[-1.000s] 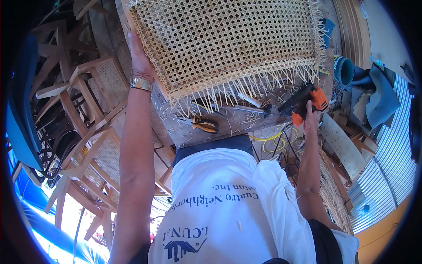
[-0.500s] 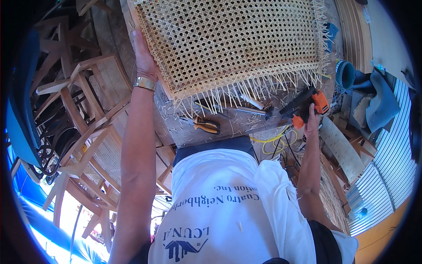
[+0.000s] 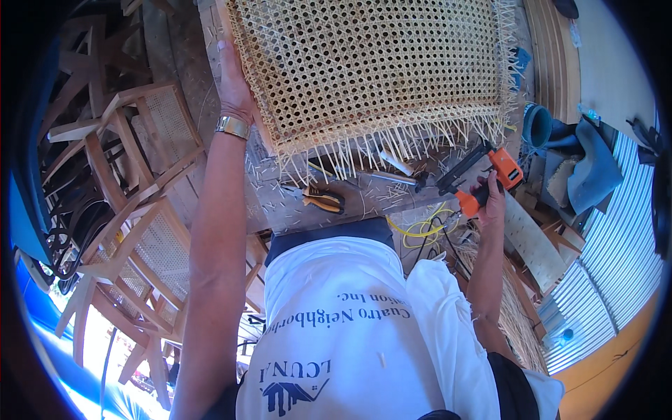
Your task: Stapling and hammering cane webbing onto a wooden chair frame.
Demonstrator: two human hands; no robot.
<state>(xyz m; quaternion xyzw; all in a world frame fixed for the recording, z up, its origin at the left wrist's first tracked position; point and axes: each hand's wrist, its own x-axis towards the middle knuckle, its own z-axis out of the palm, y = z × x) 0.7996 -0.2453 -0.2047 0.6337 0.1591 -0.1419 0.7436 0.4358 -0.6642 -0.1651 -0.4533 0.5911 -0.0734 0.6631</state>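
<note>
Gripping a pneumatic stapler point(image 3: 507, 169), the right hand point(image 3: 495, 201) is by the near right corner of the cane webbing point(image 3: 371, 70) on the surface point(image 3: 378, 204); the left hand point(image 3: 235, 89) touches the webbing's left edge, finger closure unclear.

Chairs point(image 3: 136, 294) of bare wood with woven seats stand at eight o'clock, and another chair point(image 3: 157, 129) stands toward ten, beside a dim tangle of wooden frames point(image 3: 87, 56). Dark boards point(image 3: 168, 59) run between ten and eleven. A dark blue sheet point(image 3: 29, 203) hangs at nine; bright daylight floods in at eight, past blue plastic point(image 3: 50, 353). At two, curved planks point(image 3: 553, 63) stand near a smooth pale panel point(image 3: 612, 73). Blue-grey sheets point(image 3: 593, 168) bunch at three. A ribbed metal wall point(image 3: 595, 287) bends between three and four, above an orange-yellow surface point(image 3: 602, 378) toward four.
</note>
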